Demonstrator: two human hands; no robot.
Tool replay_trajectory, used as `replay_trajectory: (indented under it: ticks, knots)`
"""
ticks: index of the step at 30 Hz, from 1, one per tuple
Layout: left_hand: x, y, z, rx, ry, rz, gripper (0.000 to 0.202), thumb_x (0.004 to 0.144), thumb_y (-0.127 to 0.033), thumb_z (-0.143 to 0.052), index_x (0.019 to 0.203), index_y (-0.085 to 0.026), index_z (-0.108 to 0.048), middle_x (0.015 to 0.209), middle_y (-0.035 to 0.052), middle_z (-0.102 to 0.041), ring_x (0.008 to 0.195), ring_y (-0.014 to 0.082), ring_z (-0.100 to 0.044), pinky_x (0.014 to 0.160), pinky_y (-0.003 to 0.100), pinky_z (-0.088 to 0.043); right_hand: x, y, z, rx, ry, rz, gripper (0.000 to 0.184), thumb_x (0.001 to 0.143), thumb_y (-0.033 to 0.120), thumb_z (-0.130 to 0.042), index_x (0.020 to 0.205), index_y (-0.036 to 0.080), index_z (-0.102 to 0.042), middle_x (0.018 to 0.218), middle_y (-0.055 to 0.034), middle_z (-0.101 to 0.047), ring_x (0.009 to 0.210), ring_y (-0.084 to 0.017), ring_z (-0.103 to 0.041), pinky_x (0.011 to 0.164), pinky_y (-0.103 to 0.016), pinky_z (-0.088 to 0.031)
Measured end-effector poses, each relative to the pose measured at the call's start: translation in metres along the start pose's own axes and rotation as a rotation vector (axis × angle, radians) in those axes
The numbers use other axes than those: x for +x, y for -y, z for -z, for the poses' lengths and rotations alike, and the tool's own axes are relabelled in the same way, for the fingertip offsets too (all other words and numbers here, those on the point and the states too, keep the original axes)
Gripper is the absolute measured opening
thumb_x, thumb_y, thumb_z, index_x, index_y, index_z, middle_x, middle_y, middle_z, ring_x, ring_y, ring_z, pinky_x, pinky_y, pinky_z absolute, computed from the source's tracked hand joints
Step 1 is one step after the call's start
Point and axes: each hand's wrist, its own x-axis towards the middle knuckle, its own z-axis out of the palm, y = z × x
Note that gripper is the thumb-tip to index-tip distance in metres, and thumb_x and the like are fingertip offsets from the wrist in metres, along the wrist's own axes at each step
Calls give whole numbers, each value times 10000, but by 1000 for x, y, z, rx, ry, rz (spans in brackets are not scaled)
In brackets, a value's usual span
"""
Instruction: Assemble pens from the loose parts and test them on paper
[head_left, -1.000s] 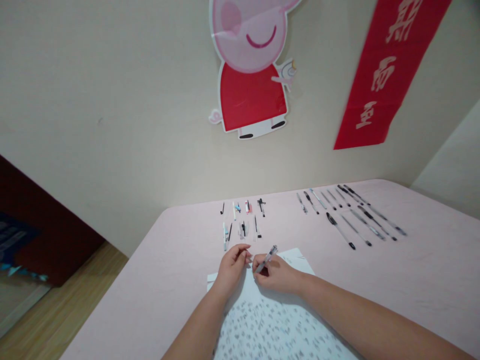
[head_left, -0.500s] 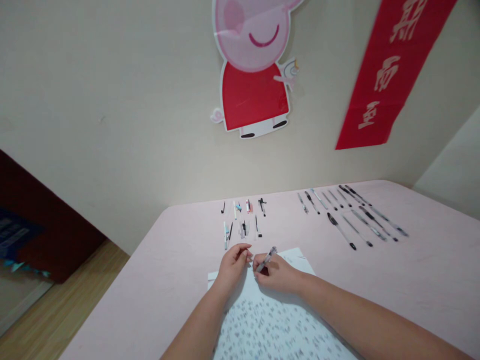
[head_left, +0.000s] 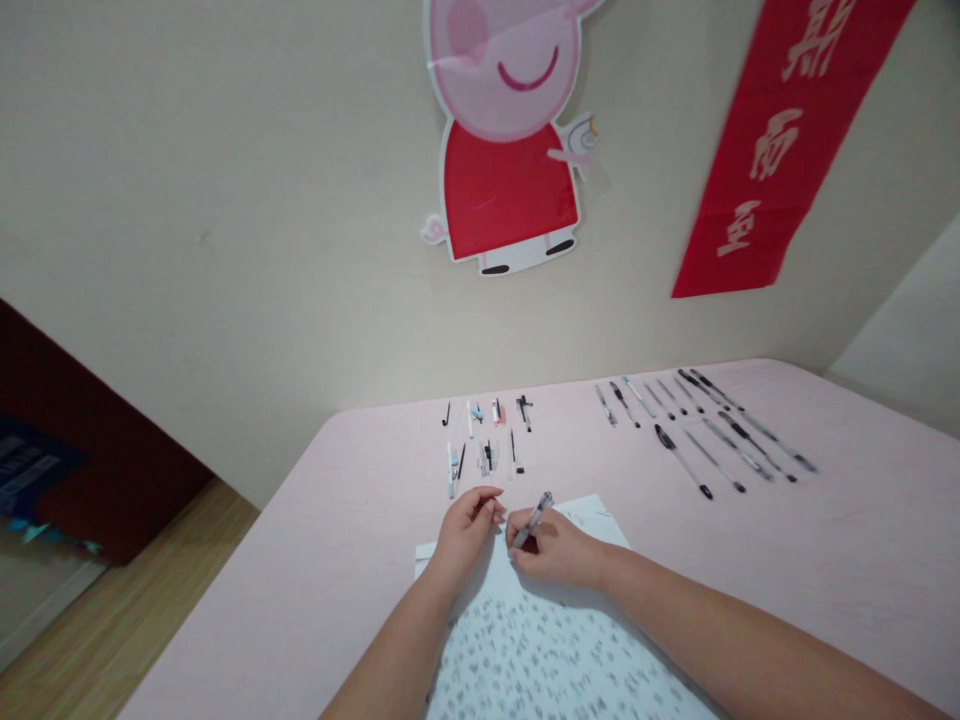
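My right hand (head_left: 559,548) is closed round a pen (head_left: 538,512) with a clear barrel, its upper end tilted up and to the right. The writing tip is hidden by the fingers. Under both hands lies white paper (head_left: 547,650), covered in small dark marks over its nearer part. My left hand (head_left: 466,528) rests at the paper's far left, its fingers curled in toward the thumb close to the right hand. What those fingers hold, if anything, is too small to make out.
Beyond my hands, several small pen parts and refills (head_left: 487,455) lie in two rows on the pink table (head_left: 337,530). Several pens (head_left: 682,462) are lined up at the right. A pink pig cutout (head_left: 511,190) and a red banner (head_left: 772,150) hang on the wall.
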Motion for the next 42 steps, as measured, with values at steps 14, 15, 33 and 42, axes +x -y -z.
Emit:
replay_trajectory:
  ticks: [14, 15, 33, 42]
  knots:
    - [0, 0, 0, 38, -22, -1, 171, 743, -240, -590, 868, -168, -684, 711, 29, -645, 663, 147, -582, 674, 279, -451, 1, -3, -1, -28, 3, 16, 153, 596, 30, -466, 605, 179, -502, 537, 54, -455, 513, -89, -400, 521, -196, -330]
    - [0, 0, 0, 40, -20, -2, 173, 743, -241, -590, 868, -166, -683, 711, 29, -644, 660, 146, -580, 671, 280, -450, 1, -2, -1, -21, 2, 5, 150, 596, 32, -469, 604, 177, -504, 537, 54, -456, 514, -89, -401, 525, -199, -332]
    - [0, -2, 0, -25, -92, 28, 210, 725, -298, -629, 886, -170, -670, 688, 15, -634, 605, 129, -565, 610, 261, -450, 10, -19, 7, 473, -44, -136, 103, 691, 119, -539, 768, 182, -565, 632, 45, -483, 578, -88, -451, 542, -198, -341]
    - [1, 3, 0, -61, -123, 35, 216, 717, -293, -635, 888, -164, -660, 683, 7, -617, 586, 117, -555, 588, 249, -451, 11, -21, 11, 456, -157, -166, 223, 782, 267, -575, 994, 215, -622, 894, -37, -631, 741, -136, -565, 658, -245, -444]
